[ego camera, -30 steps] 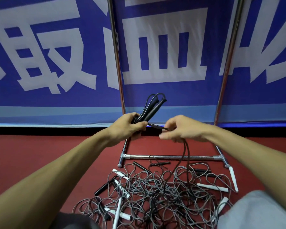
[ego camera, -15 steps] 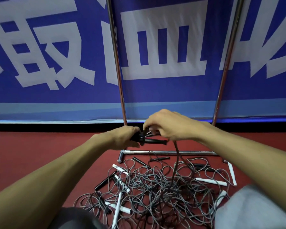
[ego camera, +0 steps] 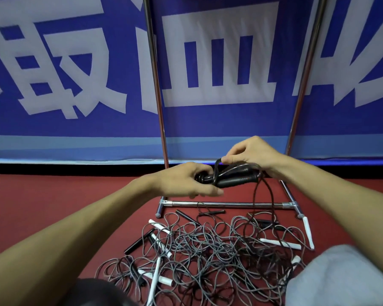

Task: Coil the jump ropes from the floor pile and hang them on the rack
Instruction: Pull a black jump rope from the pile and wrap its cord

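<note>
My left hand grips the black handles of a jump rope, which lie roughly level and point right. My right hand pinches a loop of that rope's dark cord just above the handles. From under my right hand the cord hangs down in two strands into the floor pile, a tangle of grey and black cords with several white and black handles. Behind the pile stands the metal rack, showing its low crossbar and two uprights. The rack's top bar is out of view.
The red floor spreads to the left of the pile. A blue banner with large white characters covers the wall behind the rack. My knees show at the bottom, one in grey cloth at the right.
The handles came down from pointing upward to lying level. My right hand moved from beside them to over them and now pinches a cord loop above them.
</note>
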`<state>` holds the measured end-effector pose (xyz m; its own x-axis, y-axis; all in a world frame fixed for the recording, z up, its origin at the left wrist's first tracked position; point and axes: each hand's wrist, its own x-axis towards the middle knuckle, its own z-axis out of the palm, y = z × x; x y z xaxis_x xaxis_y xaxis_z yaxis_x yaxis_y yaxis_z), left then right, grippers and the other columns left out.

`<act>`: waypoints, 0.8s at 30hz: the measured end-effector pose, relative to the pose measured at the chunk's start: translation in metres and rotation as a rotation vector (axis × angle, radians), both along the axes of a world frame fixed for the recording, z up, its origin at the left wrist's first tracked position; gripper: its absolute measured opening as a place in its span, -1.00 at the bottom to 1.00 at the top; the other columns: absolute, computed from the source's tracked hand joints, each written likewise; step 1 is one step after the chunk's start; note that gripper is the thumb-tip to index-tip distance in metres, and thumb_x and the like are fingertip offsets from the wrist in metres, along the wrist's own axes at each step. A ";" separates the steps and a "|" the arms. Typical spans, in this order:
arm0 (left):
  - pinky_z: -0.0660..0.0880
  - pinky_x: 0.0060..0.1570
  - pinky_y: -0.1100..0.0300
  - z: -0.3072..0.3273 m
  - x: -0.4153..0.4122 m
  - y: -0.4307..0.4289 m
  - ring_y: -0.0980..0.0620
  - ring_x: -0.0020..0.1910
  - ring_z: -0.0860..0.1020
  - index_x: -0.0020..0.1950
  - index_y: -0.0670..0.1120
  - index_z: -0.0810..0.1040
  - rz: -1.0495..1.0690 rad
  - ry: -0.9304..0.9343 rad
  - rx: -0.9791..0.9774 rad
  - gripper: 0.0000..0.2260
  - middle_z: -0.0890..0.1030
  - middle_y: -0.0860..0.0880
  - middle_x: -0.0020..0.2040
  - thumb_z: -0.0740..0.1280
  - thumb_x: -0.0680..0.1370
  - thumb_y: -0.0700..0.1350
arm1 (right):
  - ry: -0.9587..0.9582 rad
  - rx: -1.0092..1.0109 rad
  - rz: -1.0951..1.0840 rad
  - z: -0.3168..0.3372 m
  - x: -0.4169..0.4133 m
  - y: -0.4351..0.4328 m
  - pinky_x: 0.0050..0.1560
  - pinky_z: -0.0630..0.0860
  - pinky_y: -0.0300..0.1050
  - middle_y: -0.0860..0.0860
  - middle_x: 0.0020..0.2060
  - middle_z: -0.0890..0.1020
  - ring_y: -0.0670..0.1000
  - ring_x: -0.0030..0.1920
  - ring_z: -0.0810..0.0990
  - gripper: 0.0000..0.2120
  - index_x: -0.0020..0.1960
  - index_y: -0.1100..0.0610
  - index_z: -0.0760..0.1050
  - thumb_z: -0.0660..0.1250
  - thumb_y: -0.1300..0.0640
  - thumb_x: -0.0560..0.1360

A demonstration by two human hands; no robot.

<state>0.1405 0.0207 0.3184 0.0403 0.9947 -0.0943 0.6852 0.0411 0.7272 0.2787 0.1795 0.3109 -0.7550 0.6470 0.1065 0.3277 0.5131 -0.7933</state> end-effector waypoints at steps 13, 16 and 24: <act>0.40 -0.38 0.22 0.000 -0.030 0.000 -0.05 -0.37 0.44 -0.09 -0.20 0.41 0.428 -0.889 0.044 -0.85 0.53 -0.17 -0.25 0.10 0.60 -0.19 | -0.215 -0.169 0.314 0.000 -0.005 -0.020 -0.39 0.50 -0.17 0.09 -0.32 0.55 -0.04 -0.43 0.48 -0.79 0.16 0.14 0.53 0.27 0.07 0.60; 0.41 -0.29 0.17 -0.005 -0.032 0.000 -0.06 -0.36 0.46 -0.08 -0.19 0.42 0.463 -0.839 0.009 -0.86 0.54 -0.17 -0.25 0.12 0.62 -0.20 | -0.426 -0.099 0.326 0.002 -0.003 -0.019 -0.29 0.57 -0.04 0.10 -0.30 0.46 0.02 -0.42 0.57 -0.80 0.22 0.08 0.43 0.27 0.14 0.60; 0.53 -0.36 0.20 -0.019 -0.050 0.009 0.03 -0.34 0.56 0.10 -0.21 0.45 0.672 -0.502 0.105 -0.84 0.57 -0.15 -0.19 0.36 0.57 -0.21 | -0.517 0.286 0.403 0.003 -0.014 -0.030 -0.37 0.54 -0.22 0.01 -0.28 0.59 -0.12 -0.46 0.53 -0.92 0.05 0.13 0.46 0.30 0.22 0.56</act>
<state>0.0901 0.0292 0.2995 -0.5503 0.8250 -0.1286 0.1342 0.2394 0.9616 0.2650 0.1497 0.3138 -0.9291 0.3070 -0.2061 0.3666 0.8381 -0.4041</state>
